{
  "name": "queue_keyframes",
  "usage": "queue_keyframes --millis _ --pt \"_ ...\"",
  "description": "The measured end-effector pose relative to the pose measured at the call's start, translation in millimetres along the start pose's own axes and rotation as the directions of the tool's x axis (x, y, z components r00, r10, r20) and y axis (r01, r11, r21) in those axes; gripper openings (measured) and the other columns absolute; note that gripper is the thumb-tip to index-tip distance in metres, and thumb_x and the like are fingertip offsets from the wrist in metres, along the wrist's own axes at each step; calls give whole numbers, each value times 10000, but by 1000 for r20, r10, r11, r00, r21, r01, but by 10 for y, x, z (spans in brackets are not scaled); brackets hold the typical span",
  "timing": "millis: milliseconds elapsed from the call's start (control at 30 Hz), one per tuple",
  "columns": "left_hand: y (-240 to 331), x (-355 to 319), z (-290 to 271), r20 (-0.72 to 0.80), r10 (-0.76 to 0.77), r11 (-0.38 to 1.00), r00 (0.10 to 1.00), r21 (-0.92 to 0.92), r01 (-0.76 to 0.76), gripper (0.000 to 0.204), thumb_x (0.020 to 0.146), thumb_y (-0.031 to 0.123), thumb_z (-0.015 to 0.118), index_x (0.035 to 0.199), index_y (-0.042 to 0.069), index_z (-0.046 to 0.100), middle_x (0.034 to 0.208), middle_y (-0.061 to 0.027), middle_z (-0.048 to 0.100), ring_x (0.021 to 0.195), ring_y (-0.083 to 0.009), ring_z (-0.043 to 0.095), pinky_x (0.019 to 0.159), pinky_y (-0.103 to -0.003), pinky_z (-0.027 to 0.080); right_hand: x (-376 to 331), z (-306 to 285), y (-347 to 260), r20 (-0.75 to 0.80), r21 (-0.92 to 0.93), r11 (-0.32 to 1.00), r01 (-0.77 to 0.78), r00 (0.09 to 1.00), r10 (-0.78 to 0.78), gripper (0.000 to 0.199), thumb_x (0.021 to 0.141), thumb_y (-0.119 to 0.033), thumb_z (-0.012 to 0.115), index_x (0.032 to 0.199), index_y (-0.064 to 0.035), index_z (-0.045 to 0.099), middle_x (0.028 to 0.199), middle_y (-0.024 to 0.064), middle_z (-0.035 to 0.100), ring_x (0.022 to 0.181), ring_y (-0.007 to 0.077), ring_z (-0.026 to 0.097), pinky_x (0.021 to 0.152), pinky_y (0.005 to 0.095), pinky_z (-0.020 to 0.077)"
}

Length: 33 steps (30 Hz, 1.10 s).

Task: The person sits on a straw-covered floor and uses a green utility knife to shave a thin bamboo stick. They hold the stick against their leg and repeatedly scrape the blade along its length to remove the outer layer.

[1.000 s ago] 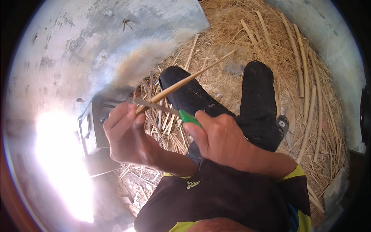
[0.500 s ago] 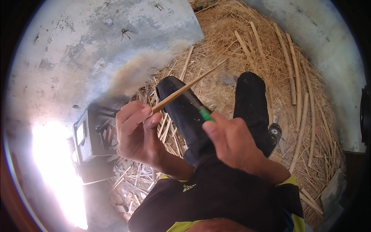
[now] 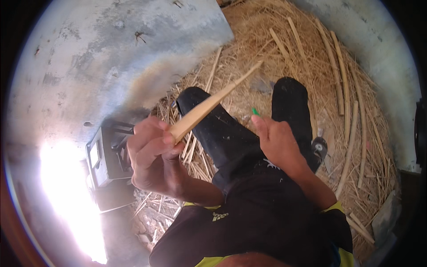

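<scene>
My left hand [image 3: 153,158] pinches the wide end of a pale, tapered wooden strip [image 3: 200,110] between thumb and fingers. The strip slants up to the right over my left knee, and its broad flat face shows. Above my lap, my right hand [image 3: 281,143] is closed around a knife with a green handle [image 3: 255,111]. Just a bit of green sticks out past the thumb; the blade cannot be made out now. Knife hand and strip are apart.
Long pale sticks [image 3: 348,151] lie at the right on a floor strewn with straw-like shavings [image 3: 253,31]. A grey wall [image 3: 111,53] rises at the upper left. A dark box-like object [image 3: 104,155] stands left, beside a bright opening [image 3: 71,200].
My right hand has moved right, taking the knife away from the strip. In my left hand the strip has rolled, turning its wider face into view.
</scene>
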<state>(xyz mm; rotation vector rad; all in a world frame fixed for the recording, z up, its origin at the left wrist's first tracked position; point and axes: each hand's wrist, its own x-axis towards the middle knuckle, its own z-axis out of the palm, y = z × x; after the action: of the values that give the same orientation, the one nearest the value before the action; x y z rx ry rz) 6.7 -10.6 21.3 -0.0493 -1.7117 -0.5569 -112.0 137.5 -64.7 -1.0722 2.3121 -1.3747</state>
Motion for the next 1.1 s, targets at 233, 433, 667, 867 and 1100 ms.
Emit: queue_keyframes --millis 233,433,667,867,1100 --pt "146 44 160 -38 -97 995 995 30 98 214 699 158 774 773 -6 658 772 -82 555 774 -242 579 688 -374 478 -230 -351 -767 213 375 920 116 955 -207 391 967 -302 487 740 15 518 473 206 492 444 392 552 414 454 420" --pt "160 21 69 8 -35 994 999 106 34 203 710 126 764 775 -32 653 773 -92 569 782 -240 582 717 -375 477 -258 -144 -611 91 186 958 220 967 -239 330 957 -253 516 733 -12 492 489 163 477 451 362 541 425 419 410" --pt "198 -19 -20 45 -68 986 997 154 60 167 780 107 735 860 -29 679 859 -116 620 847 -241 610 726 -365 512 -371 49 -488 -115 -74 963 259 957 -266 320 928 -276 567 748 -19 507 470 148 486 432 349 550 405 419 430" --pt "235 -12 10 19 -43 992 999 121 40 148 796 54 721 917 -26 694 858 -110 638 800 -188 621 696 -306 537 -353 207 -177 -156 -340 920 195 953 -260 352 953 -316 509 777 -13 540 522 188 531 528 378 590 459 451 457" --pt "227 -20 58 17 -229 973 973 20 229 152 808 15 709 936 -56 668 941 -97 593 833 -144 577 644 -248 498 -408 -234 62 -116 59 997 -51 992 58 413 979 -291 438 863 76 589 668 278 570 679 453 584 577 489 465"
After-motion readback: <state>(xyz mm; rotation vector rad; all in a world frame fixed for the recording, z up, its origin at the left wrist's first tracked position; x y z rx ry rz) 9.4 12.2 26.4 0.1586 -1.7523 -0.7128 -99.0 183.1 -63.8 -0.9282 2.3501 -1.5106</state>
